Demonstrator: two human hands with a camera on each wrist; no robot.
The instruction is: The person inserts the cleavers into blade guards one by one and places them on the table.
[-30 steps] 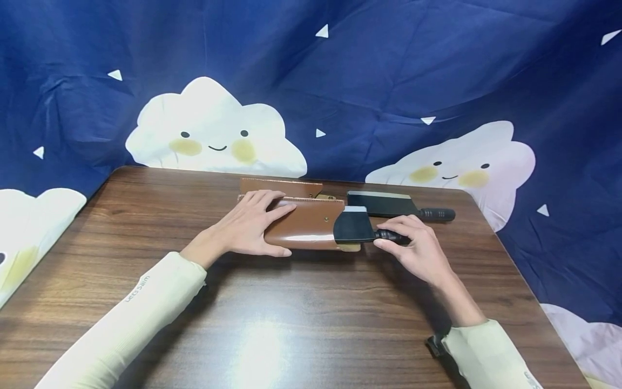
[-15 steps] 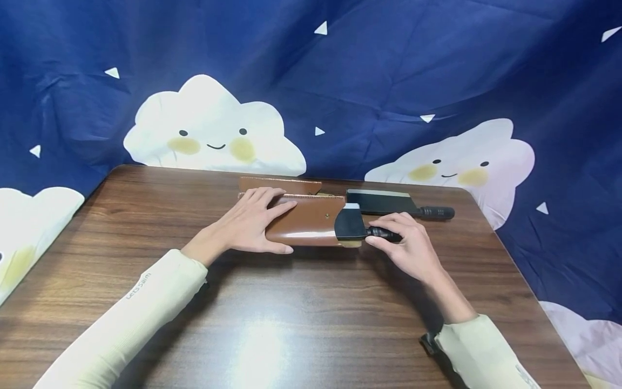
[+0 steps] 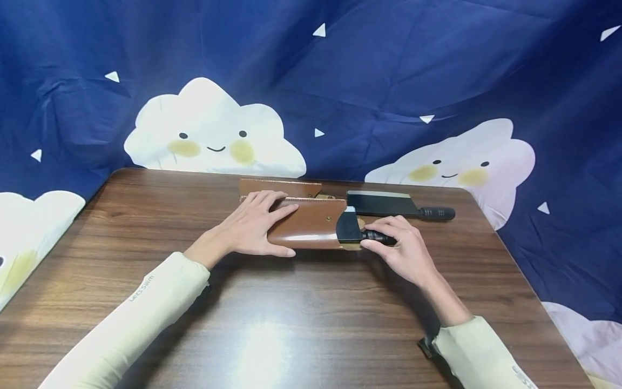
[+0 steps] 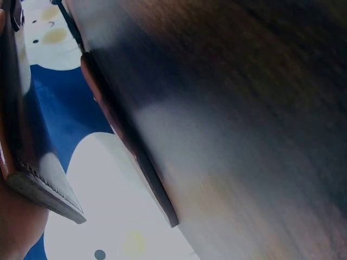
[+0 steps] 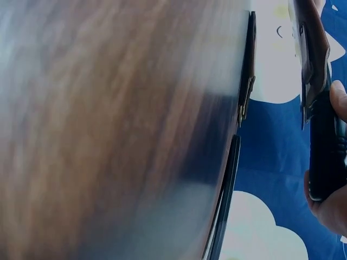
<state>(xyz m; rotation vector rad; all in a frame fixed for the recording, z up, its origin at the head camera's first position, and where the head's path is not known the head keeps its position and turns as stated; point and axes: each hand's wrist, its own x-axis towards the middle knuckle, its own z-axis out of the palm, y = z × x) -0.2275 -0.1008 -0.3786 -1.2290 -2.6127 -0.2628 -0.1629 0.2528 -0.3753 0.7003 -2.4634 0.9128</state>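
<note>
A brown leather knife sheath (image 3: pixel 306 224) is held off the table, as the gap beneath it in both wrist views shows. My left hand (image 3: pixel 255 224) grips its left part, thumb along the near edge and fingers spread over the top face. Most of a black-bladed cleaver (image 3: pixel 348 227) sits inside the sheath; only a short strip of blade shows at the mouth. My right hand (image 3: pixel 405 243) pinches the cleaver's black handle (image 5: pixel 327 146) between thumb and fingers. Below the blade, the sheath's snap flap (image 5: pixel 306 76) hangs loose.
Behind the held sheath lies a second brown sheath (image 3: pixel 279 187) on the wooden table (image 3: pixel 311 313). To its right rests another black cleaver (image 3: pixel 384 203), handle pointing right. A blue cloth (image 3: pixel 350 70) with printed clouds hangs behind the table.
My right hand has moved left, sliding the cleaver deeper into the sheath, so less blade shows. My left hand and the sheath have barely moved.
</note>
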